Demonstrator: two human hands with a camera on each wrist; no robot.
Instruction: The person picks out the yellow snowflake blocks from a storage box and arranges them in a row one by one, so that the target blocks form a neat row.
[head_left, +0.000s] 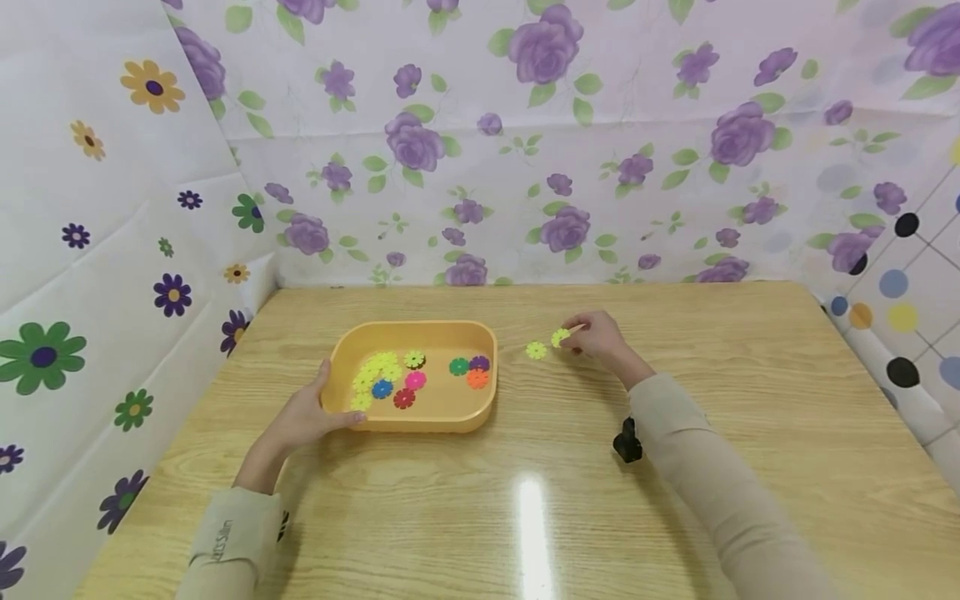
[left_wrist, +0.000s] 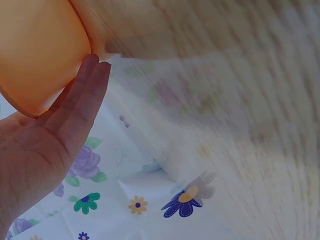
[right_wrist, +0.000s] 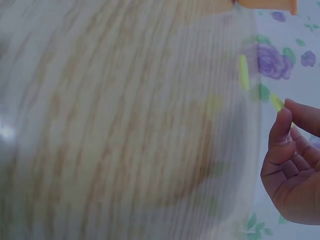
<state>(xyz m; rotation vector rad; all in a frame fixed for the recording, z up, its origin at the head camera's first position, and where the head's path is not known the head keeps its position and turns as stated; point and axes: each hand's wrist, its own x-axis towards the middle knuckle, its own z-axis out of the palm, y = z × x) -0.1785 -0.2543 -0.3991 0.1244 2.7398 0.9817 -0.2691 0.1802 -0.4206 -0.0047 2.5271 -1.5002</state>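
Observation:
In the head view a shallow yellow-orange plastic basin (head_left: 420, 423) stands on the table, left of the middle. My left hand (head_left: 303, 412) grips its left end, thumb over the front rim; the left wrist view shows the fingers (left_wrist: 82, 102) along the outer wall. Inside lie several flower-shaped notched discs, many of them yellow (head_left: 382, 364), others blue (head_left: 382, 389), pink (head_left: 416, 380), red (head_left: 404, 398), green (head_left: 459, 367), purple (head_left: 479, 363) and orange (head_left: 477, 379). Right of the basin my right hand (head_left: 596, 337) pinches a yellow notched disc (head_left: 560, 337) between thumb and fingertips. A second yellow disc (head_left: 536, 350) lies on the table beside it.
A small black object (head_left: 627, 442) is near my right sleeve. Light glares off the glossy wooden table (head_left: 450, 517) at the front. Flower-printed sheets (head_left: 487, 167) hang behind and at the left; a dotted sheet (head_left: 907, 317) is at the right.

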